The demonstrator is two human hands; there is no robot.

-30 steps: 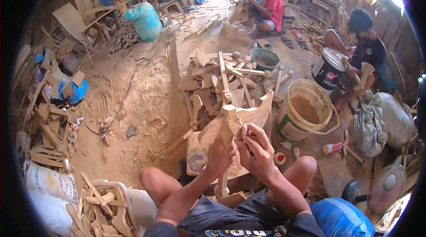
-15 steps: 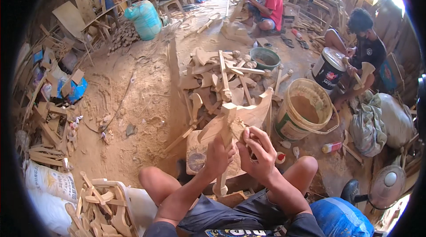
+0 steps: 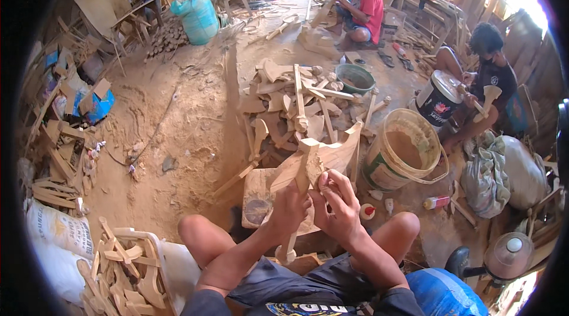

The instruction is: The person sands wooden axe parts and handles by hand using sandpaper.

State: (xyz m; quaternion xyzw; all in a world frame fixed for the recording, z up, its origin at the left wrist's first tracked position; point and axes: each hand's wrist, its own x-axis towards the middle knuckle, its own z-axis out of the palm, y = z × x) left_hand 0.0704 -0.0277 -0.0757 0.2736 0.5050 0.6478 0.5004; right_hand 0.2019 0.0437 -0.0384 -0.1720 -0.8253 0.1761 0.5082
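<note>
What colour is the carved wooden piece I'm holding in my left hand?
The carved wooden piece is pale tan; the head view shows it best.

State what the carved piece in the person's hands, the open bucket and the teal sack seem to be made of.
Carved piece: wood, apparently unfinished; pale tan with faint grain.
Open bucket: probably plastic, stained; smooth rounded wall.
Teal sack: perhaps woven plastic; it bulges and creases, but the weave is unclear.

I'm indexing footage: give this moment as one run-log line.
left hand: grips wooden piece | right hand: at its carved face | nearby: bucket, wooden parts pile
</note>
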